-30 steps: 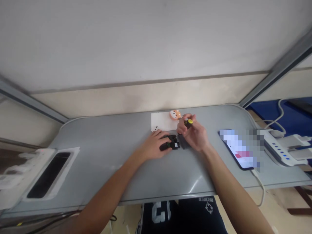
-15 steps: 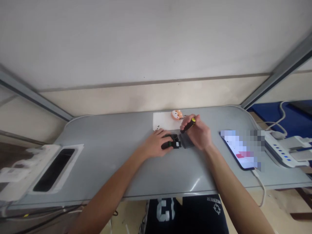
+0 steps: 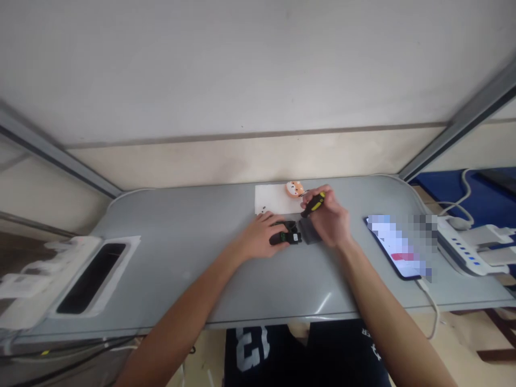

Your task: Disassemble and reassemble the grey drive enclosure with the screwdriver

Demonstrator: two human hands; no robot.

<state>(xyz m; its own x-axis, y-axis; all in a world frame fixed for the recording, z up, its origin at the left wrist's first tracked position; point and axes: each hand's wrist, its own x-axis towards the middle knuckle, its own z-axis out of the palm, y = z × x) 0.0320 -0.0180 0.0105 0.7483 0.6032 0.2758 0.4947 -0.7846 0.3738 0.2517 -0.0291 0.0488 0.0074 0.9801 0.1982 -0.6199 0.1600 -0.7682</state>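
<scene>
Near the middle of the grey table, my left hand (image 3: 262,236) has its fingers around a small black device (image 3: 292,237) with green parts showing, holding it against the tabletop. My right hand (image 3: 328,217) grips a black and yellow screwdriver (image 3: 313,204), its handle slanting down to the left toward the device. The tool's tip is too small to make out. Under and beside my right hand lies a dark flat piece (image 3: 308,232), partly hidden by the palm. Behind my hands is a white sheet (image 3: 274,199) with tiny dark bits near its left edge.
An orange and white animal-faced case (image 3: 294,188) sits on the sheet. At right are a lit phone (image 3: 395,250) on a cable and a white power strip (image 3: 463,247). A dark phone (image 3: 92,278) and another white strip (image 3: 50,285) lie at left.
The screwdriver handle has tilted slightly in my right hand, showing more of its yellow side. My left hand stays on the device. The whole view has shifted a little.
</scene>
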